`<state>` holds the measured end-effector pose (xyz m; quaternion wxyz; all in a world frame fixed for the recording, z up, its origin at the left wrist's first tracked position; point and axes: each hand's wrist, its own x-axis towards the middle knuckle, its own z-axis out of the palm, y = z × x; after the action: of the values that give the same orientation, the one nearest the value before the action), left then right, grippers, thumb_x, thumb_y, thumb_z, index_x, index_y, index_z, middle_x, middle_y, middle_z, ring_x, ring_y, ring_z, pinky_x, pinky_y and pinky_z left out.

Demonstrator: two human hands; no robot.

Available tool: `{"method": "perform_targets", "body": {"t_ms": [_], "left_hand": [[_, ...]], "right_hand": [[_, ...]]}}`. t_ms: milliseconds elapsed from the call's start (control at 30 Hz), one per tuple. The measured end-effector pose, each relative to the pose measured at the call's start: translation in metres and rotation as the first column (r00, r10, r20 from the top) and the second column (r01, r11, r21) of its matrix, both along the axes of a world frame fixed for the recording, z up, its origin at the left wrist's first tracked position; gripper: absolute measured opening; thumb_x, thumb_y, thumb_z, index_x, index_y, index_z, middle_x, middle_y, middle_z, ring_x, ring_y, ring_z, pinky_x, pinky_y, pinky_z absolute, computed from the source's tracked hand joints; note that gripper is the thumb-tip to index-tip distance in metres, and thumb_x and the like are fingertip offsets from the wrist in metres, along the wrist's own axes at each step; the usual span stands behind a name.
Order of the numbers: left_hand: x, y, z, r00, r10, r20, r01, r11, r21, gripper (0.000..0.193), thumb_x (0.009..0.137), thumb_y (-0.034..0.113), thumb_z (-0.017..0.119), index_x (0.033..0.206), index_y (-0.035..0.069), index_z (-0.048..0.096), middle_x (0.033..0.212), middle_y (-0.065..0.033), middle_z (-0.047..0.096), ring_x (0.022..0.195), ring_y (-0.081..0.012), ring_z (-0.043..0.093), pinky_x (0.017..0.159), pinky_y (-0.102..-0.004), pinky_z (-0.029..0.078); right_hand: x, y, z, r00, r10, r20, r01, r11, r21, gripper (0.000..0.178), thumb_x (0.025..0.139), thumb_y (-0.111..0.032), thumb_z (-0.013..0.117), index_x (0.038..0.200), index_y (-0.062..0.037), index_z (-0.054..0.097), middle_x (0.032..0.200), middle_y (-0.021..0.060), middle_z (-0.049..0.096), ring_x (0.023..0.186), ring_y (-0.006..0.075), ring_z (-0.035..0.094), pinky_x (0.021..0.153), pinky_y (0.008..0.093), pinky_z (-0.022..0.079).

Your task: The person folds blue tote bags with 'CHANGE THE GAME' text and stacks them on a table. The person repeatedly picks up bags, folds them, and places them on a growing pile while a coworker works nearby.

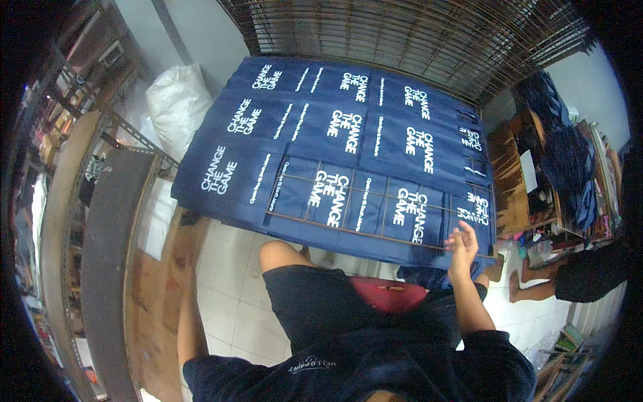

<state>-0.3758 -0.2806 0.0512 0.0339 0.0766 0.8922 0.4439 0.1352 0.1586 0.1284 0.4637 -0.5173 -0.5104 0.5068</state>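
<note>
My right hand [462,249] is raised at the near right corner of a wire drying rack [375,236], its fingers loosely bent and apart, with nothing visible in them. Navy blue fabric pieces [228,144] with white lettering lie in rows across the rack. At the near side, thin metal bars cross over some of the pieces. My left forearm [191,321] reaches forward at the left, beside a wooden surface. The left hand blends into the dim area by the rack's near left corner, so its fingers cannot be made out.
More wire racks [375,27] stand raised at the far side. A white plastic sack [177,100] sits at the far left, near a long dark bench [110,234]. Dark garments [569,161] are heaped at the right. Another person's legs [536,285] show at the right.
</note>
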Motion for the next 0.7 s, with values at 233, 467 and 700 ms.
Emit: {"method": "perform_targets", "body": {"t_ms": [233,467,700], "left_hand": [[0.076,-0.059,0.022,0.976,-0.176,0.130,0.182,0.983,-0.037,0.055,0.076,0.016,0.070,0.121,-0.004,0.046,0.099,-0.0110,0.060,0.092,-0.0213,0.056,0.083,-0.0303,0.043],[0.143,-0.081,0.038,0.869,-0.367,0.331,0.364,0.929,0.072,0.043,0.072,0.003,0.069,0.112,-0.003,0.054,0.088,-0.0087,0.060,0.078,-0.0151,0.054,0.069,-0.0261,0.048],[0.310,0.130,0.090,0.760,-0.573,0.306,0.554,0.818,0.155,0.051,0.084,0.027,0.063,0.126,0.004,0.046,0.089,-0.0085,0.053,0.077,-0.0187,0.047,0.071,-0.0301,0.042]], "right_hand": [[0.074,0.006,-0.015,0.978,-0.207,0.024,0.206,0.978,0.028,0.025,0.087,-0.008,0.058,0.111,-0.0065,0.053,0.072,0.0006,0.054,0.059,0.0064,0.051,0.050,0.0172,0.039],[0.129,0.011,-0.006,0.945,-0.326,-0.002,0.324,0.942,0.091,0.024,0.088,-0.011,0.057,0.111,-0.0068,0.054,0.074,-0.0004,0.054,0.060,0.0065,0.050,0.050,0.0180,0.039],[0.174,0.035,0.007,0.883,-0.454,-0.123,0.469,0.863,0.186,0.026,0.086,-0.012,0.060,0.110,-0.0060,0.054,0.075,0.0015,0.057,0.059,0.0077,0.053,0.049,0.0191,0.039]]}}
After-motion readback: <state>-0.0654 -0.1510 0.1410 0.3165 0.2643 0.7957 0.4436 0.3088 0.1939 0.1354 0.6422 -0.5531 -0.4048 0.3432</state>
